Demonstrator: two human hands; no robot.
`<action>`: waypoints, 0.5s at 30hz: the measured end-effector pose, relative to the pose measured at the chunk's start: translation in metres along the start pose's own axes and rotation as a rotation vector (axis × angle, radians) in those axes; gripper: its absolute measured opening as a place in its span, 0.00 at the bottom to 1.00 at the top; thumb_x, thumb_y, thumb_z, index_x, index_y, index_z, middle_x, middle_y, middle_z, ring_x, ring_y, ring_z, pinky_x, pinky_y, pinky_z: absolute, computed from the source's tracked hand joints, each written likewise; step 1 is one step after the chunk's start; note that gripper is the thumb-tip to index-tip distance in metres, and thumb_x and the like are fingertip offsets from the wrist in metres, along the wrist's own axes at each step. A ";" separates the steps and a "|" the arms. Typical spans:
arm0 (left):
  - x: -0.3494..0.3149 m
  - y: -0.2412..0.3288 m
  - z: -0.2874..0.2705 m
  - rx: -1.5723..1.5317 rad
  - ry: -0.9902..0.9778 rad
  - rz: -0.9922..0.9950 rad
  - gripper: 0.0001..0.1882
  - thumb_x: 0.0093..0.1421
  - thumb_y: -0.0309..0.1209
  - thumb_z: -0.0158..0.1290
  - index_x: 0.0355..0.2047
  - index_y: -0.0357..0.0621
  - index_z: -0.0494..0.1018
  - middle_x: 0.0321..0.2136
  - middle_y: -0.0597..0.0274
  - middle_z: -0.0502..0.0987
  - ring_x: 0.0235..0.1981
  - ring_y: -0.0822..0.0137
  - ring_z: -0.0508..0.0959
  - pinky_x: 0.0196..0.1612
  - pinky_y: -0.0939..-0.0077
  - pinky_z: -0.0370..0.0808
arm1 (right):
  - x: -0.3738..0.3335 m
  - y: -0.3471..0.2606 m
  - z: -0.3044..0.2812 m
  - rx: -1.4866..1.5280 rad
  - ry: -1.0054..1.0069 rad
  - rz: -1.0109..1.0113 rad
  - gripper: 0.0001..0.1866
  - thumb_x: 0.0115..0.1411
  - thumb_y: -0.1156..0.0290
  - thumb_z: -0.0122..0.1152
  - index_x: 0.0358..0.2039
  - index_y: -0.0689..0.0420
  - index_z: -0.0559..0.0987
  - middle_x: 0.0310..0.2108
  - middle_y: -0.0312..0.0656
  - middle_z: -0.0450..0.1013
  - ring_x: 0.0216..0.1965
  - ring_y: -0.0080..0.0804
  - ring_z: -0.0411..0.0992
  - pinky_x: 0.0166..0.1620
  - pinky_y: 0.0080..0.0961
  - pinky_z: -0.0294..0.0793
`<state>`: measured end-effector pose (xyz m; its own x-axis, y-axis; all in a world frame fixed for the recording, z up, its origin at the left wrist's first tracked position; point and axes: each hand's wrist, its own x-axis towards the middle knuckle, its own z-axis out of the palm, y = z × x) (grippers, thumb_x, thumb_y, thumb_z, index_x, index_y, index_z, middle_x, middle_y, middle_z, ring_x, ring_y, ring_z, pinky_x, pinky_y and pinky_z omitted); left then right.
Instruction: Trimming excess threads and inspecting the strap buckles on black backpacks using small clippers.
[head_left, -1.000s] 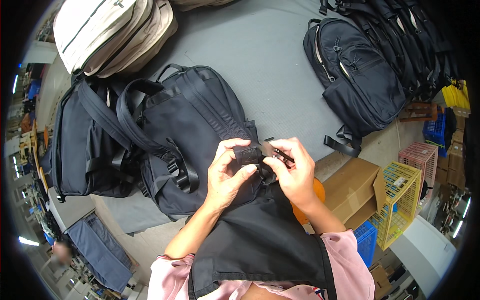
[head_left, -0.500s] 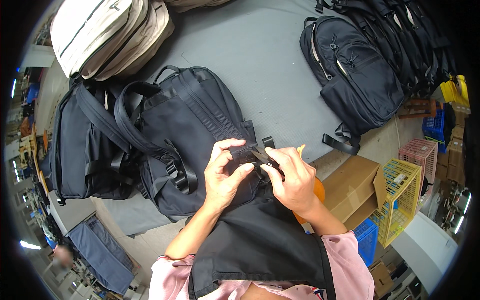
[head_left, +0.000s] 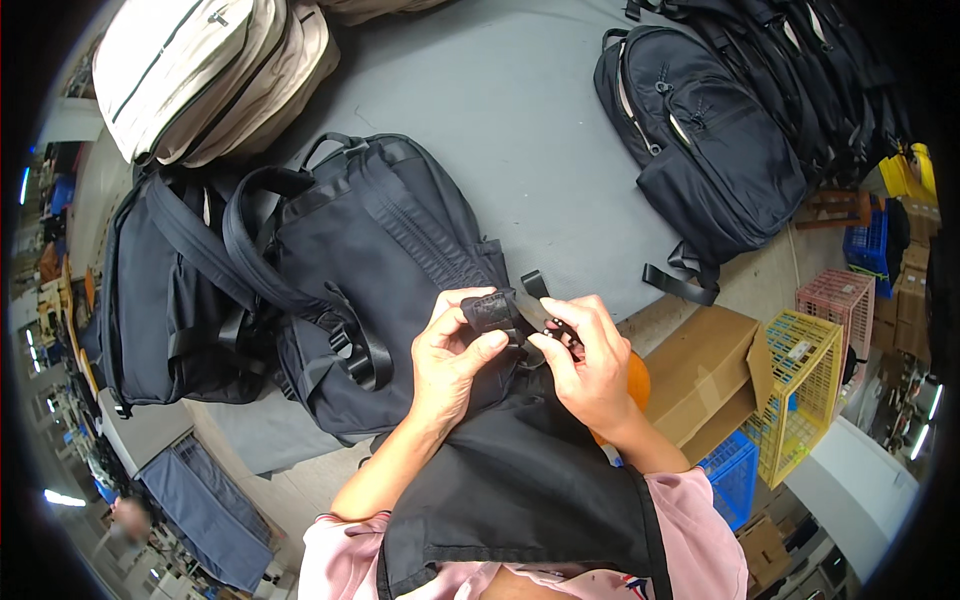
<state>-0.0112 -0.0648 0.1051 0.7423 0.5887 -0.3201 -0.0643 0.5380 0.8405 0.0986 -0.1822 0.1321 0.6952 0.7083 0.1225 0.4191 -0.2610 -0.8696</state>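
Note:
A black backpack [head_left: 350,240] lies on the grey table in front of me, its padded shoulder straps uppermost. My left hand [head_left: 447,355] is closed on the lower end of one black backpack strap [head_left: 490,313], pinching it between thumb and fingers. Closed round the riveted black handle of a small knife [head_left: 533,311] is my right hand [head_left: 592,360]. The knife's metal blade lies against the strap end, and whether it cuts in cannot be seen. A loose black webbing end [head_left: 535,284] sticks up just beyond the blade.
Another black backpack [head_left: 180,300] stands at the left, under beige backpacks [head_left: 215,80]. More black backpacks [head_left: 715,150] line the table's right side. Below right are a cardboard box [head_left: 700,370], a yellow crate [head_left: 797,395] and a blue crate [head_left: 735,475]. Something orange shows beside my right wrist.
The knife has turned in my right hand, so more of its blade and handle shows. My left fingers have tilted the strap end, exposing more of its face.

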 end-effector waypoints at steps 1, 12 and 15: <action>0.001 0.000 0.000 0.014 -0.002 0.017 0.13 0.50 0.20 0.61 0.38 0.36 0.76 0.45 0.61 0.69 0.48 0.69 0.70 0.52 0.76 0.68 | 0.001 0.000 -0.001 0.000 -0.001 0.001 0.15 0.51 0.80 0.62 0.40 0.61 0.73 0.31 0.44 0.70 0.26 0.35 0.74 0.27 0.25 0.73; -0.001 0.000 0.003 0.058 -0.017 0.001 0.14 0.50 0.20 0.61 0.38 0.35 0.76 0.44 0.62 0.69 0.46 0.70 0.71 0.51 0.77 0.69 | 0.003 -0.004 -0.004 -0.119 -0.029 -0.076 0.15 0.49 0.81 0.63 0.39 0.61 0.74 0.30 0.45 0.72 0.24 0.34 0.73 0.26 0.24 0.73; 0.000 0.000 0.002 0.091 -0.038 0.002 0.13 0.50 0.20 0.61 0.38 0.35 0.76 0.44 0.62 0.69 0.45 0.70 0.71 0.50 0.77 0.69 | 0.005 -0.002 -0.006 -0.154 -0.038 -0.126 0.15 0.49 0.80 0.63 0.39 0.61 0.75 0.29 0.45 0.72 0.24 0.35 0.73 0.27 0.25 0.73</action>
<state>-0.0101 -0.0661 0.1059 0.7671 0.5657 -0.3026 -0.0066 0.4785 0.8780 0.1047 -0.1814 0.1375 0.6108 0.7648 0.2049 0.5874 -0.2642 -0.7650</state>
